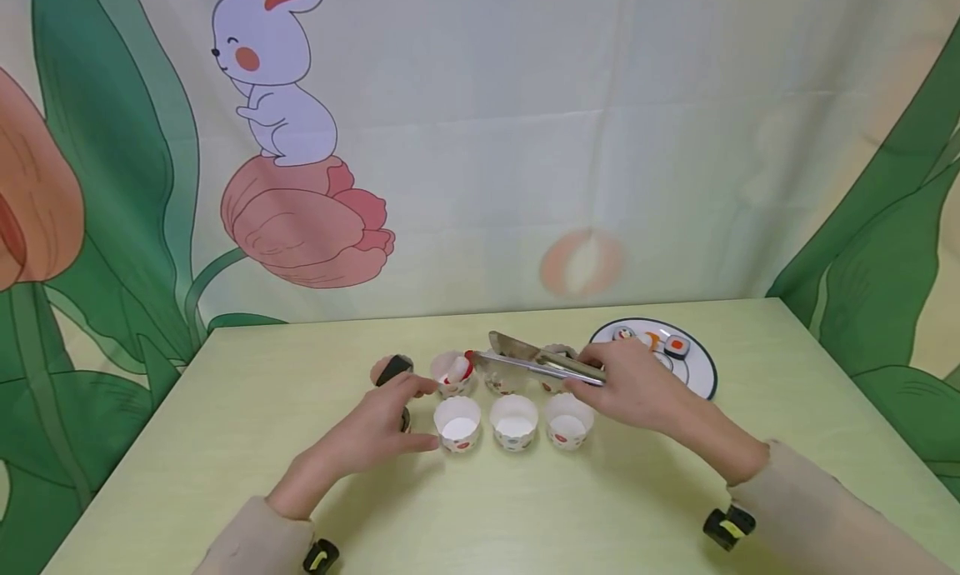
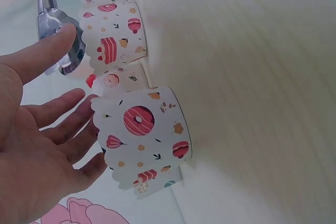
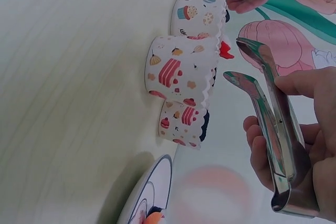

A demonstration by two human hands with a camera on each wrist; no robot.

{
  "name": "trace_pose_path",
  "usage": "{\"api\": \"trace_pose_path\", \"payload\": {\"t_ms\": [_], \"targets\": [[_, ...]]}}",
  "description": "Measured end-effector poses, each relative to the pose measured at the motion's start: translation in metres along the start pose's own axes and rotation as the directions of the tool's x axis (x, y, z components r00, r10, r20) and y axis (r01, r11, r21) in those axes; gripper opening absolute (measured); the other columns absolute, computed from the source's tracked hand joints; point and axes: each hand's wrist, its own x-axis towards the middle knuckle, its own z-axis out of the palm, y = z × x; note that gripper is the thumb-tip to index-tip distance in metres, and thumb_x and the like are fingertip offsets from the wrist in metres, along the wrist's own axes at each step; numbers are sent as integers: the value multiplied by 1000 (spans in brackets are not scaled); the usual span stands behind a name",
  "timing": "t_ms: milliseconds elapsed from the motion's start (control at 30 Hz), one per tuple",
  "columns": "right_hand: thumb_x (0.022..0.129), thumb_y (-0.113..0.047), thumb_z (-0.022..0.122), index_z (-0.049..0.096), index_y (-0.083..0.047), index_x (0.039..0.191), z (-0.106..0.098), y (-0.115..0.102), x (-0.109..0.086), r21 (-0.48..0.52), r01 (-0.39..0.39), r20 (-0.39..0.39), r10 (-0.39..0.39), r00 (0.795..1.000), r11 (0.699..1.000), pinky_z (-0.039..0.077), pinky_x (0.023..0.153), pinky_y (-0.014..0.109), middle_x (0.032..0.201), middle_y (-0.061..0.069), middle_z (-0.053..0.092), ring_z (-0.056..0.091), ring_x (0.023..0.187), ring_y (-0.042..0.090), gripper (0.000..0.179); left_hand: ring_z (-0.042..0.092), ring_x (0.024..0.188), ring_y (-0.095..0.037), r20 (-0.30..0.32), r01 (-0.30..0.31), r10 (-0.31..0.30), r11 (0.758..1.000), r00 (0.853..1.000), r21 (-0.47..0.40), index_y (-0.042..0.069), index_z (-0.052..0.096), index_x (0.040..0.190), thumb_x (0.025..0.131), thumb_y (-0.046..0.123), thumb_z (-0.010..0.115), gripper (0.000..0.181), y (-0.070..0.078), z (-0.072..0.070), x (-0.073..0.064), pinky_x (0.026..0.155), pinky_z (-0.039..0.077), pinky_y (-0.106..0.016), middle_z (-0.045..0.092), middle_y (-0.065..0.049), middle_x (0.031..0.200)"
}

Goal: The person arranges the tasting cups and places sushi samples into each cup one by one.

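My right hand [image 1: 633, 383] grips metal food tongs [image 3: 283, 119], whose tips stand apart with nothing between them in the right wrist view. The tongs reach left above the back row of patterned paper cups. Near their tips, one back cup [image 1: 453, 389] contains a white piece with red ends. My left hand [image 1: 367, 429] has its fingers spread beside the leftmost cups, partly hiding a front one. In the left wrist view its fingertips are close to a cup [image 2: 142, 129] with a donut print; contact is unclear. A pink-and-black piece [image 1: 394, 369] shows in the far-left back cup.
Three bare-bottomed paper cups, a left one [image 1: 458, 443], a middle one [image 1: 514, 442] and a right one [image 1: 568, 440], line the front row. A blue-rimmed plate [image 1: 703, 375] behind my right hand bears several sushi pieces [image 1: 677, 347]. A printed cloth [image 1: 465, 142] hangs behind the table [image 1: 517, 517].
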Motion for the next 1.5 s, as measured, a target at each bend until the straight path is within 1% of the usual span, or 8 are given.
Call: {"api": "trace_pose_path", "payload": {"t_ms": [133,400,633,767,900,1067,1300,1500], "targets": [[91,-21,77,72,-9,88,-2,4,-2,0,-12,-14,12,1000,1000,40,53,27,67,-10,60,49,60,8,13,58,117,-37,4,-19,19,1000,1000,-6,-4,59,129,84,17,87,58,2,2,2,98,49,-50,61,-16,128],[89,-24,79,74,-9,90,-7,11,-8,-20,-47,-43,46,998,999,43,59,29,73,-10,64,52,66,9,15,58,117,-34,14,-11,11,1000,1000,4,-4,60,129,82,15,88,58,5,8,7,100,49,-48,61,-15,127],[90,-30,79,77,-12,92,-13,21,-11,-41,-98,-51,96,994,994,44,68,34,81,-10,70,58,75,14,18,58,120,-31,9,-58,57,998,998,40,-5,60,133,82,16,89,63,9,11,12,104,46,-49,57,-15,132],[89,-32,79,77,-11,92,-16,23,-13,-92,-86,-69,80,994,992,45,68,37,80,-9,71,58,72,12,21,58,119,-31,24,-38,37,998,999,53,-4,60,135,82,18,89,64,10,13,12,101,48,-50,58,-14,132],[89,-33,79,77,-10,92,-20,25,-15,-120,-96,-76,87,993,988,46,66,36,80,-7,71,56,69,11,24,59,110,-30,42,-12,8,997,999,78,0,60,136,81,19,89,65,11,15,13,90,52,-46,59,-13,128],[91,-32,78,77,-7,97,-25,28,-17,-100,-129,-65,123,990,987,47,67,36,82,-5,72,57,70,12,26,61,104,-26,47,25,-30,995,998,100,1,60,136,81,22,90,66,14,16,14,81,53,-42,60,-12,124],[91,-33,77,77,-3,105,-31,34,-20,-65,-183,-52,180,982,981,47,65,34,88,-3,74,59,71,12,33,61,110,-28,44,47,-52,993,998,110,-1,60,137,81,21,90,67,17,17,14,87,53,-46,62,-13,126],[92,-33,77,77,-5,100,-33,38,-23,-68,-171,-60,168,984,983,46,64,34,84,-4,72,58,68,11,29,60,115,-31,59,-8,2,995,998,99,-4,60,136,81,20,89,67,16,17,16,97,49,-49,63,-16,127]]}}
